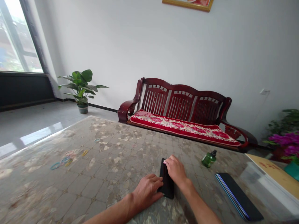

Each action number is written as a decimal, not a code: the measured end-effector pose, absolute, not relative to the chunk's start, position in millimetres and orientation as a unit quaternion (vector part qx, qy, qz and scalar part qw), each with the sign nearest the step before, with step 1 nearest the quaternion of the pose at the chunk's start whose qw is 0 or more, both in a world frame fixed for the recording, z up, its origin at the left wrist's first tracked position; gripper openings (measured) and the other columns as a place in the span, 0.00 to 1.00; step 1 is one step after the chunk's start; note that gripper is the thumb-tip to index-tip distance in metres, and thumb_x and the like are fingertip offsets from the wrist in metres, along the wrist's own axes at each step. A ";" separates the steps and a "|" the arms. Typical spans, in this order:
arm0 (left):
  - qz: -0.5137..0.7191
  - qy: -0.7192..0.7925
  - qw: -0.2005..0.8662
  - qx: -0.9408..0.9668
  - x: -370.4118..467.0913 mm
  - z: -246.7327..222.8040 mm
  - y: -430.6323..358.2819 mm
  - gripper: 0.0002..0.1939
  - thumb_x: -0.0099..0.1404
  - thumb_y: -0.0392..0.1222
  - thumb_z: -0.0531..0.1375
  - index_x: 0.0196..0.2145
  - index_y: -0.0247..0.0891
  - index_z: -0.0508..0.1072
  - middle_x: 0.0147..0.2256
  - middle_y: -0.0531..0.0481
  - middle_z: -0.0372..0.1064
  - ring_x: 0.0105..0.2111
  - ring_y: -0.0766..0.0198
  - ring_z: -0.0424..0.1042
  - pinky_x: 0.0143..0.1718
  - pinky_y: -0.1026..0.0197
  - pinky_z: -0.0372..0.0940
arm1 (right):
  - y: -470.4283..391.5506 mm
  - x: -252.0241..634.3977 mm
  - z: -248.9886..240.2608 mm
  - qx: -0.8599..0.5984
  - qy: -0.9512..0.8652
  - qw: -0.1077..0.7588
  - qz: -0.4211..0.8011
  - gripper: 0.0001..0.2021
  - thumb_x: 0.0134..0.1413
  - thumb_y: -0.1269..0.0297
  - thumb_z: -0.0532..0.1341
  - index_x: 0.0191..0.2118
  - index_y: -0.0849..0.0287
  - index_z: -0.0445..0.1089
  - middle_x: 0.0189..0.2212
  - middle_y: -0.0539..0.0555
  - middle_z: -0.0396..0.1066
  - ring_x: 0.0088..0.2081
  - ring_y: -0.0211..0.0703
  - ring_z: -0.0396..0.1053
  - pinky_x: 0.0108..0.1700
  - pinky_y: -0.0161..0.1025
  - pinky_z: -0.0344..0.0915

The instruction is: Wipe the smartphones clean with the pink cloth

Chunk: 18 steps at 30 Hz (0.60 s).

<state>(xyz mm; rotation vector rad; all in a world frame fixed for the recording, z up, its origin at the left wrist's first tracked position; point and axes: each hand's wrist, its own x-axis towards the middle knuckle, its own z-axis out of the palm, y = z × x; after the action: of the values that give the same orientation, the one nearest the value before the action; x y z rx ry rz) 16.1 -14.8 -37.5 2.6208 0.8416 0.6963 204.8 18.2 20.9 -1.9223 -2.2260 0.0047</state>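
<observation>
A black phone-like slab [167, 186] lies on the patterned tablecloth [93, 174], near the table's front edge. My left hand [148, 189] rests at its lower left side, fingers bent against its edge and the thumb near its bottom end. At the upper right of the slab, my right hand [175, 169] has its fingers curled together over the surface, with a small pale pinkish thing at the fingertips. What that pale thing is cannot be made out.
A green bottle [209, 159] stands to the right, near a dark flat case [239, 196] and a clear box [268, 186]. Coloured bands [66, 159] lie at the left. Beyond the table are a red wooden bench [179, 102] and a potted plant [83, 108].
</observation>
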 end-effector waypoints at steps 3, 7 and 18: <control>0.246 0.292 0.146 0.913 16.2 -35.9 -15.5 0.12 0.64 0.43 0.63 0.45 0.40 0.73 0.48 0.46 0.74 0.42 0.55 0.73 0.47 0.55 0.67 | 27.1 203.9 22.1 -0.669 -0.737 0.098 -0.001 0.15 0.67 0.66 0.52 0.40 0.55 0.77 0.40 0.54 0.73 0.45 0.40 0.69 0.47 0.32 0.59; 0.257 0.288 0.146 0.911 16.8 -34.7 -16.5 0.10 0.66 0.43 0.61 0.45 0.40 0.73 0.46 0.46 0.75 0.42 0.56 0.73 0.47 0.56 0.67 | 5.3 202.6 12.5 -0.656 -0.746 0.114 0.003 0.15 0.67 0.67 0.51 0.39 0.55 0.76 0.39 0.54 0.72 0.44 0.41 0.69 0.46 0.33 0.59; 0.274 0.281 0.139 0.909 14.3 -34.1 -16.8 0.10 0.67 0.43 0.60 0.45 0.40 0.74 0.47 0.44 0.75 0.41 0.56 0.74 0.46 0.55 0.69 | 11.0 218.8 19.9 -0.674 -0.731 0.103 0.018 0.15 0.66 0.67 0.51 0.41 0.54 0.76 0.41 0.54 0.73 0.45 0.41 0.69 0.47 0.32 0.61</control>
<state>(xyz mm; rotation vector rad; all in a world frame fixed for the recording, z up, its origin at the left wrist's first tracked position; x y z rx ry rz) 14.3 -16.8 -34.1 2.6284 0.8138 0.7935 218.8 11.0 19.9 -1.9894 -2.1562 0.0528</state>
